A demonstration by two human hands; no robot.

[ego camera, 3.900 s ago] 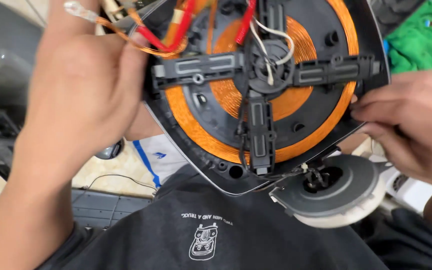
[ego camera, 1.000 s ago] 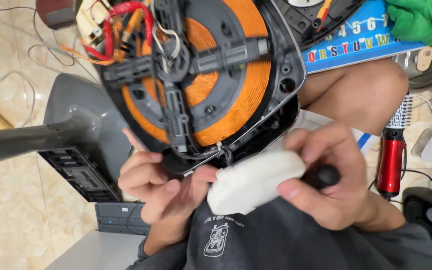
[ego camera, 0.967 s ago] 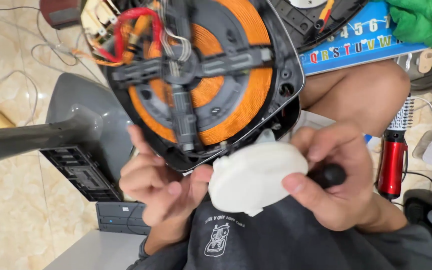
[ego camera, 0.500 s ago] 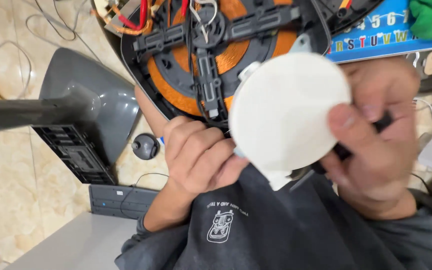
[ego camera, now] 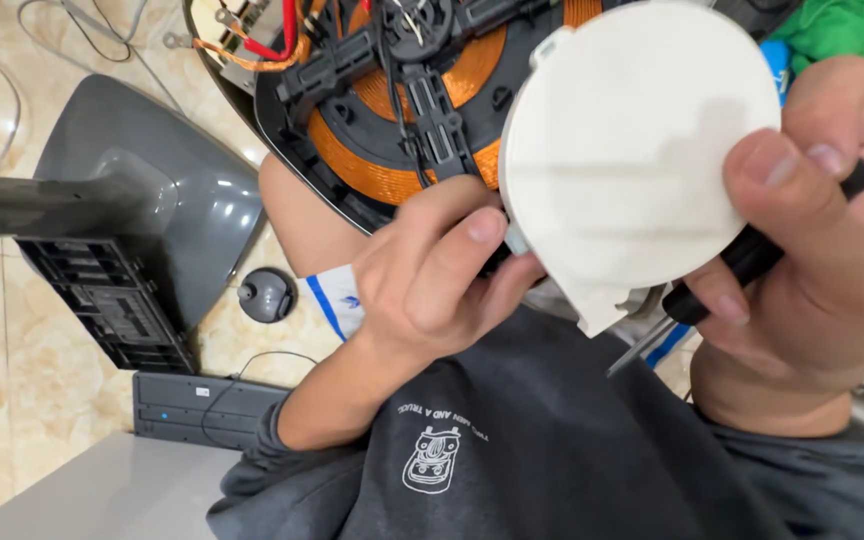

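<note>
Presently the white round housing (ego camera: 632, 150) sits raised between both hands, its flat face turned toward the camera and a notched tab at its lower edge pointing down toward the dark shirt (ego camera: 512, 440). The right hand (ego camera: 822, 250) is closed on its right rim, thumb pressed over the face, and the same fist also clamps a black-handled screwdriver (ego camera: 742, 265) whose shaft runs down and to the left, tip just below the tab. The left hand (ego camera: 442, 270) is curled at the housing's lower left edge, fingertips touching the rim; whether it grips or merely steadies cannot be told. Just behind, far and left of the housing, lies the opened induction cooker base (ego camera: 382, 110) with its copper coil. A grey fan stand (ego camera: 142, 210) rests on the floor at left.
</note>
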